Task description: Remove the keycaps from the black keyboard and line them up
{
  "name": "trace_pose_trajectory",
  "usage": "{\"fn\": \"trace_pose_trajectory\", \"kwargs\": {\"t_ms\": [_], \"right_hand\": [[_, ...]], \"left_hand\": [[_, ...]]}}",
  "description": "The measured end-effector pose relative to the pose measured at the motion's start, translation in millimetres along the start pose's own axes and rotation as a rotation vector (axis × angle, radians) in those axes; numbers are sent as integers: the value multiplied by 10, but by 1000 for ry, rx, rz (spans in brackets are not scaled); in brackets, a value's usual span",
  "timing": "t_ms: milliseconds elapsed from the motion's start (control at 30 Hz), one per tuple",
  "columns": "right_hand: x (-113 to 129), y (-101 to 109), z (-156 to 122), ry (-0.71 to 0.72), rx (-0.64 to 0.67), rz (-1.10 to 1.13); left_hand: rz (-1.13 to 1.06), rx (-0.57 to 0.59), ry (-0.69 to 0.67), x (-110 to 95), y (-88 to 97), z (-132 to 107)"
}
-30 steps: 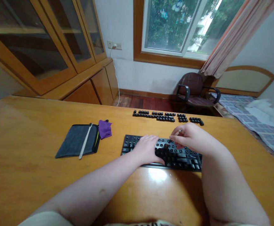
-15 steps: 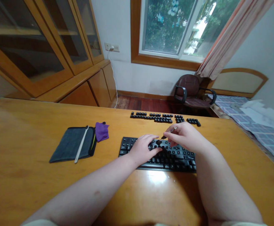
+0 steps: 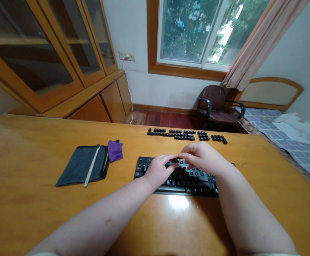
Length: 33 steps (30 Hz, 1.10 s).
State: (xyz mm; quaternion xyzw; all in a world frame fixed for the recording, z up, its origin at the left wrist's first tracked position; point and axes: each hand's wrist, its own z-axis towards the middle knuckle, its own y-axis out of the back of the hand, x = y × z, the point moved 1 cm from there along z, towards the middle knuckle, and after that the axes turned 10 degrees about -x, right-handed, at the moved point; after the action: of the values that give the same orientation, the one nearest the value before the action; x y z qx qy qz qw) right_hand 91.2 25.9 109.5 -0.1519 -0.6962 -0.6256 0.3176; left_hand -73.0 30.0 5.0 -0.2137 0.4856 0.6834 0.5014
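A black keyboard (image 3: pixel 188 190) lies on the wooden desk, with many keycaps off its upper part so the bare switches show. Over its upper middle, my left hand (image 3: pixel 160 170) has thumb and forefinger closed around a small black piece (image 3: pixel 175 161), too small to name surely. My right hand (image 3: pixel 201 156) is bent over the same spot from the right, fingertips close to the left ones. It pinches a slim tool (image 3: pixel 191 149) with a shiny back end; the fingers hide most of it.
Rows of loose black keycaps (image 3: pixel 185 136) stand along the desk's far edge. To the left lie a dark zip pouch (image 3: pixel 77 165), a pale thin stick (image 3: pixel 92 167) across it and a purple cloth (image 3: pixel 114 151). Beyond the desk is a brown armchair (image 3: pixel 215 101).
Both hands have shifted slightly left over the keyboard and drawn closer together. My left thumb and forefinger have closed in on the black piece. The tool's dark tip, visible before, is now mostly hidden.
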Motion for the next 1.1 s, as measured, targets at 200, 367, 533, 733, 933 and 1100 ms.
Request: {"fn": "trace_pose_trajectory", "kwargs": {"t_ms": [200, 367, 533, 733, 933, 1100], "right_hand": [[30, -37, -3, -5, -31, -37], [25, -41, 8, -4, -57, -45], [22, -46, 13, 42, -98, -34], [2, -58, 14, 44, -130, -14], [17, -49, 11, 78, -152, 17], [27, -44, 29, 151, -197, 38]], "left_hand": [[-1, -7, 21, -18, 14, -6], [-45, -29, 92, 13, -11, -6], [-226, -72, 224, 103, -89, -15], [-350, -96, 331, 111, -130, -20], [-429, -131, 364, 123, -104, 20], [-468, -152, 341, 131, -63, 64]]}}
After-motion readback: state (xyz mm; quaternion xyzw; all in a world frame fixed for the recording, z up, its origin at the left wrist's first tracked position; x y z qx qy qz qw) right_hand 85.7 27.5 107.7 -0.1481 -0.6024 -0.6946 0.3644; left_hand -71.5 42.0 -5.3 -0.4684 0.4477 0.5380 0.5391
